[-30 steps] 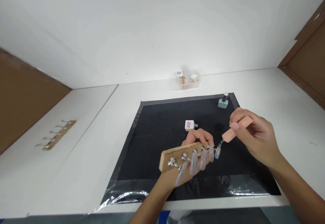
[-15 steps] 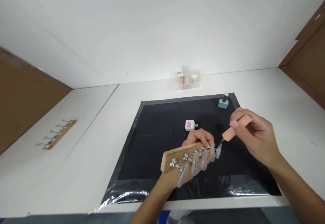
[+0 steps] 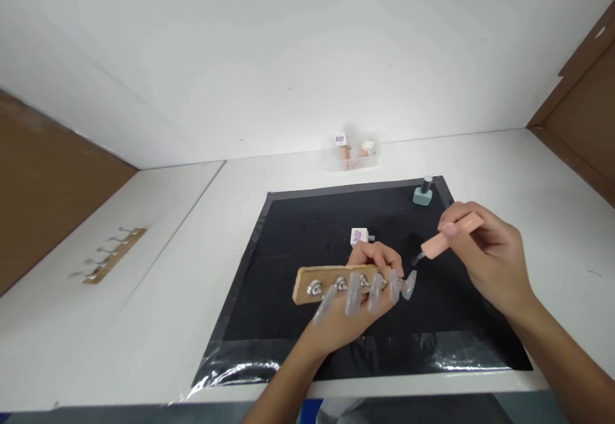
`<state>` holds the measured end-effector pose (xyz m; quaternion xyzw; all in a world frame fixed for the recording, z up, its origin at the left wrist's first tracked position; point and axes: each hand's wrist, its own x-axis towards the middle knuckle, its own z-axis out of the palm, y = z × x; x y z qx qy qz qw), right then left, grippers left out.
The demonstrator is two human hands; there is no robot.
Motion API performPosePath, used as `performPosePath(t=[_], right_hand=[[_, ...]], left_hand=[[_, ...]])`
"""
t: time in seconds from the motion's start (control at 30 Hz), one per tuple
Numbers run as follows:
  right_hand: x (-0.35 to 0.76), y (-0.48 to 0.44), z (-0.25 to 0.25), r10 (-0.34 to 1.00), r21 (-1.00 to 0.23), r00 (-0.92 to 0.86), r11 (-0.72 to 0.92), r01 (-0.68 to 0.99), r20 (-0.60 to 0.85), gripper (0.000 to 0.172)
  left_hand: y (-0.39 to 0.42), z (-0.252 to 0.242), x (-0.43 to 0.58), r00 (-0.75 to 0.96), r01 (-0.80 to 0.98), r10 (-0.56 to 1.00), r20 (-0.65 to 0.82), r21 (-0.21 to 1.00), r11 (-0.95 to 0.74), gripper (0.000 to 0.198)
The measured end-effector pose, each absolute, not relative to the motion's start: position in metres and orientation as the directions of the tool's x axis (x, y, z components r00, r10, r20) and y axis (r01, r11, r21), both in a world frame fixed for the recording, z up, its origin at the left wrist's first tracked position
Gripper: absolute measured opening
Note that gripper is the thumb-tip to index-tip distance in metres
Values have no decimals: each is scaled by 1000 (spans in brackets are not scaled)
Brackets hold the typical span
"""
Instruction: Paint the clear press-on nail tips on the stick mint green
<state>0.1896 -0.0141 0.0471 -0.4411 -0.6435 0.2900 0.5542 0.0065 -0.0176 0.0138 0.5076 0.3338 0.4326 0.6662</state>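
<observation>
Clamped between the thumb below and the curled fingers behind, the left hand holds a flat wooden strip roughly level above the mat. The right hand pinches a peach-pink brush cap between thumb and forefinger, with the other fingers folded.

- White table: carries all items.
- Black rectangular mat: lies on the table beneath both hands.
- Second wooden strip: rests on the table, well apart to the left.
- Flat wooden strip: bears a row of metal clips. Five clear artificial nail tips hang from them toward the person.
- Mint-green polish bottle: stands upright at the mat's far right corner.
- Small white-capped bottle: lies on the mat just beyond the left fingers.
- Dark brush: projects from the cap's lower end and hovers near the rightmost tip without touching it.

Recommended technique, as a judgement:
1. Keep the strip motionless.
2. Lay the bristles flat on the tip.
3. Draw one stroke from the clip end to the free end.
4. Use light pressure, since the clip-held tips will probably flex.
5. Bracing the right hand should steady the stroke.
</observation>
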Motion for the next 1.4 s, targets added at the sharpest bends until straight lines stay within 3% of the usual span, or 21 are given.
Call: performPosePath(t=[0.1, 0.27, 0.53, 0.7, 0.8, 0.97, 1.17, 1.27, 1.4], right_hand=[[191, -15, 45, 867, -854, 13, 487, 181, 498, 18], [189, -18, 40, 803, -809, -176, 585, 56, 569, 15], [192, -17, 41, 851, -847, 22, 520, 110, 525, 14], [191, -18, 40, 788, -795, -120, 607, -19, 604, 16], [189, -18, 41, 771, -780, -167, 625, 16, 614, 14], [193, -16, 42, 794, -785, -59, 608, 116, 606, 12], [191, -18, 41, 761, -769, -135, 639, -18, 635, 15], [189, -19, 42, 765, -774, -164, 633, 19, 623, 15], [193, -15, 42, 834, -828, -5, 548, 123, 551, 16]], left_hand=[[-18, 12, 6, 450, -330, 890, 70, 939, 93, 28], [-17, 13, 7, 482, -416, 870, 100, 901, 127, 27], [-14, 14, 10, 497, -464, 863, 91, 868, 175, 30], [-13, 13, 10, 505, -507, 854, 121, 843, 181, 29], [-13, 13, 10, 509, -509, 852, 123, 841, 183, 27], [-14, 11, 9, 512, -510, 850, 125, 840, 184, 26], [-13, 10, 8, 511, -513, 851, 126, 839, 183, 27], [-13, 11, 8, 511, -505, 852, 112, 841, 192, 28], [-14, 12, 9, 509, -507, 854, 102, 838, 203, 27]])
